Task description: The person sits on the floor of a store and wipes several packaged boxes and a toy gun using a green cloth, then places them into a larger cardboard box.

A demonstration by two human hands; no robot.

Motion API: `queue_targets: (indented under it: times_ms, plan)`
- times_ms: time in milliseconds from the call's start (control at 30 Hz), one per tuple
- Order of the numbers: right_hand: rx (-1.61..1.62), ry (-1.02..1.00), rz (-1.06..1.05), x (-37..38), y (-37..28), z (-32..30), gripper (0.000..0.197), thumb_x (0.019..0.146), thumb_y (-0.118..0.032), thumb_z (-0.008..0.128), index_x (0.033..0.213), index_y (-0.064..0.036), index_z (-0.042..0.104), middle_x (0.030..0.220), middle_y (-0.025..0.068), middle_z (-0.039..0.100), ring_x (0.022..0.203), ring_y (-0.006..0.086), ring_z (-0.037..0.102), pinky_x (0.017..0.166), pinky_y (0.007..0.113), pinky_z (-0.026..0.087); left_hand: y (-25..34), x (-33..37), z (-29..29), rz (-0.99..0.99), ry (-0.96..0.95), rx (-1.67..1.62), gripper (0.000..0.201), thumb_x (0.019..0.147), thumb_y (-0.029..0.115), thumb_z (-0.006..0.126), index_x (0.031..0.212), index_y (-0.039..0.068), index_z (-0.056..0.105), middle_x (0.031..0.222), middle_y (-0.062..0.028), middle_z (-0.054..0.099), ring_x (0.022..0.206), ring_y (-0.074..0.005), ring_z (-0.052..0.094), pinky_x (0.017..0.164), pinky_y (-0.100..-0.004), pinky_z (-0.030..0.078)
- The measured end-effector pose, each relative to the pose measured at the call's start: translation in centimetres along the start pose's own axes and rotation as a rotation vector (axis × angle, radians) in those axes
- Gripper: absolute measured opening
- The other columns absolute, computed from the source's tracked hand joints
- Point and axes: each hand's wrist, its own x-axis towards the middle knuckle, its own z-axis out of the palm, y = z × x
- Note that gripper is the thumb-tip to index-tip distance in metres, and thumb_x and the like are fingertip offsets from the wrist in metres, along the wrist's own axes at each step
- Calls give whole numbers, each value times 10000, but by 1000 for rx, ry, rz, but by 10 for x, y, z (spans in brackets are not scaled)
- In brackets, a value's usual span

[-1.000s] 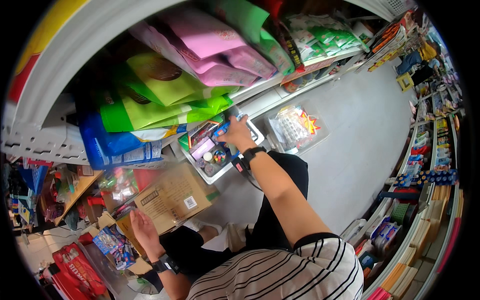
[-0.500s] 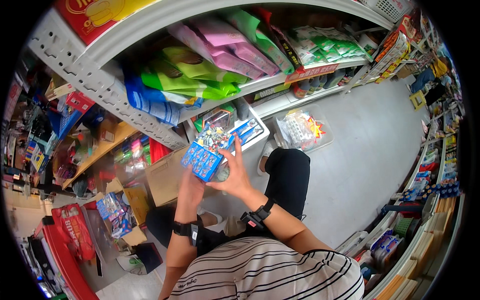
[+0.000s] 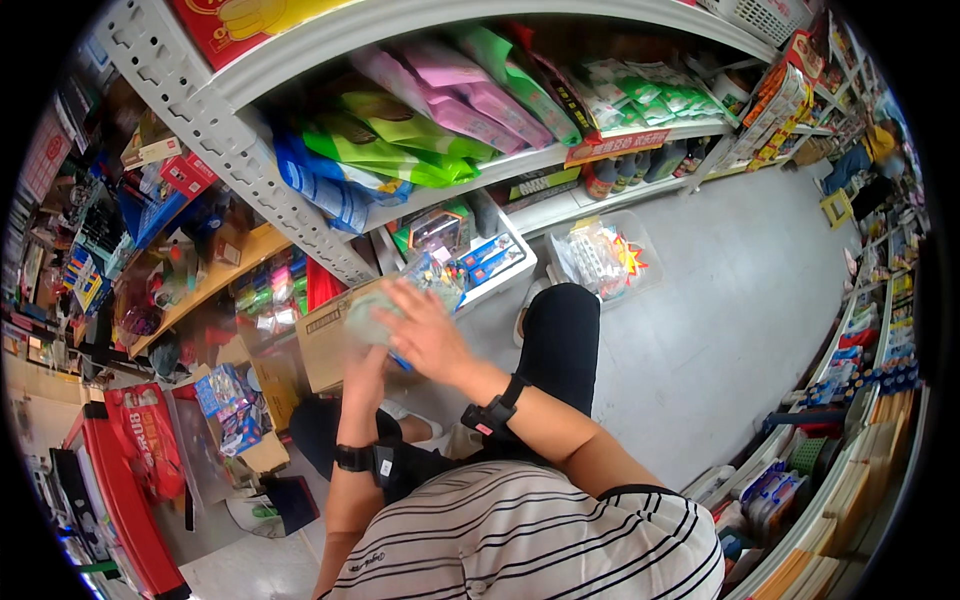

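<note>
My left hand and my right hand meet in front of me, both on a flat packet that is blurred, pale green with a blue edge. The left hand grips it from below and the right hand lies over its right side. The packet hovers over an open cardboard box on the floor. Just beyond stands a white basket with blue and clear toy packets in it. Both wrists carry black bands.
A metal shelf above holds pink, green and blue bags. A clear bag of toys lies on the grey floor to the right. A small box of packets and red goods crowd the left. Stocked racks line the right side.
My right hand took a packet out of the white basket, my left hand came up to join it, and both have now lowered it toward the cardboard box.
</note>
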Motion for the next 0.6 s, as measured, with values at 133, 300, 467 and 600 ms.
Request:
queue_targets:
  times_ms: [133, 300, 467, 600]
  plan:
    - [58, 415, 161, 13, 38, 4, 417, 889, -244, 516, 1268, -73, 543, 1467, 133, 358, 1357, 345, 317, 1082, 514, 253, 0, -3, -16, 41, -99, 153, 545, 850, 59, 623, 1326, -13, 367, 1232, -98, 500, 1119, -172, 509, 911, -313, 443]
    - [63, 138, -13, 10, -25, -1, 268, 872, -185, 536, 1095, -63, 619, 1260, 160, 541, 1220, 310, 464, 1060, 468, 300, 7, -8, -1, 81, -194, 197, 527, 838, 45, 628, 1299, -27, 383, 1223, -101, 501, 1118, -179, 510, 921, -315, 437]
    - [53, 209, 99, 16, 26, -12, 181, 845, -208, 573, 897, -52, 649, 990, 115, 643, 1017, 288, 568, 1003, 475, 342, 16, -23, 4, 75, -228, 237, 553, 821, 0, 609, 1318, -40, 370, 1255, -126, 491, 1171, -209, 487, 985, -345, 406]
    - [73, 435, 162, 22, 36, -15, 165, 821, -202, 602, 855, -44, 633, 970, 96, 636, 1001, 279, 566, 976, 463, 359, 27, -24, 12, 91, -238, 239, 591, 814, -12, 608, 1344, -40, 348, 1261, -141, 485, 1172, -213, 483, 1005, -361, 392]
